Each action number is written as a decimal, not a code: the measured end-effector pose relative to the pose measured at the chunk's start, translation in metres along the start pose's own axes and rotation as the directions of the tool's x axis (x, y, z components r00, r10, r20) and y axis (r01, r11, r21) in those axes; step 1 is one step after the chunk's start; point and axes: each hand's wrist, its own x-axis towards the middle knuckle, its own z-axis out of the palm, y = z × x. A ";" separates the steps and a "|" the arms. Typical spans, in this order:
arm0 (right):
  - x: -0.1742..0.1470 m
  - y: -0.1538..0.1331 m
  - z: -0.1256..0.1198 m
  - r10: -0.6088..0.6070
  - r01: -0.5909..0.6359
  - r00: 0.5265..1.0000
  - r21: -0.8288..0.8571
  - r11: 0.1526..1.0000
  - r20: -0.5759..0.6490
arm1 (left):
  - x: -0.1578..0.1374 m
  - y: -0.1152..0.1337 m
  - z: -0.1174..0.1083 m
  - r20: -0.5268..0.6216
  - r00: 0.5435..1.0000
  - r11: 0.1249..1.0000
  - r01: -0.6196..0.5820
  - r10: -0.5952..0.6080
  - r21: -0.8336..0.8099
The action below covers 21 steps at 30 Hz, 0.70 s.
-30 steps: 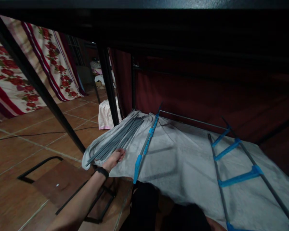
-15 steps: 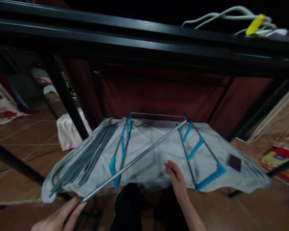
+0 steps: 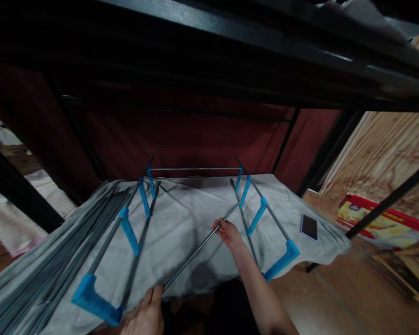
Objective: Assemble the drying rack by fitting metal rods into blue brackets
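Observation:
A grey metal tube (image 3: 195, 251) slants across the middle of the cloth, its far end close to the right-hand frame side. My right hand (image 3: 228, 232) has its fingers closed round the tube's upper part. Near its lower end, my left hand (image 3: 147, 311) grips the tube with the fingertips. On either side stand ladder-like side frames of grey tubes with blue plastic connectors: the left side frame (image 3: 128, 231) and the right side frame (image 3: 257, 217). One crossbar (image 3: 195, 169) joins them at the far end.
Several loose grey tubes (image 3: 80, 246) lie at the left on the pale cloth (image 3: 192, 204). A phone (image 3: 309, 228) rests at the right. Black metal bars (image 3: 209, 46) cross above, with a red-yellow box (image 3: 380, 221) on the floor at right.
My right hand, open and apart before, now holds the tube. The tube has come down lower between the side frames. My view has shifted to the right and closer.

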 end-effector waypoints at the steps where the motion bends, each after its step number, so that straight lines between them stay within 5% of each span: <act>1: 0.014 -0.001 0.000 -0.002 0.002 1.000 -0.002 1.000 0.014 | 0.016 0.017 0.001 -0.016 1.000 0.999 0.013 -0.013 0.032; 8: 0.103 -0.016 0.003 -0.046 0.046 0.999 -0.009 0.999 0.009 | 0.150 0.104 0.021 0.033 0.999 0.999 -0.040 0.040 -0.002; 15: 0.169 -0.029 -0.001 -0.070 0.069 0.995 -0.017 0.997 -0.066 | 0.269 0.145 0.036 -0.016 0.987 0.987 -0.158 0.157 -0.017; 21: 0.213 -0.027 -0.003 -0.105 0.103 0.989 -0.030 0.994 -0.107 | 0.332 0.166 0.060 0.011 0.945 0.945 -0.326 0.326 0.015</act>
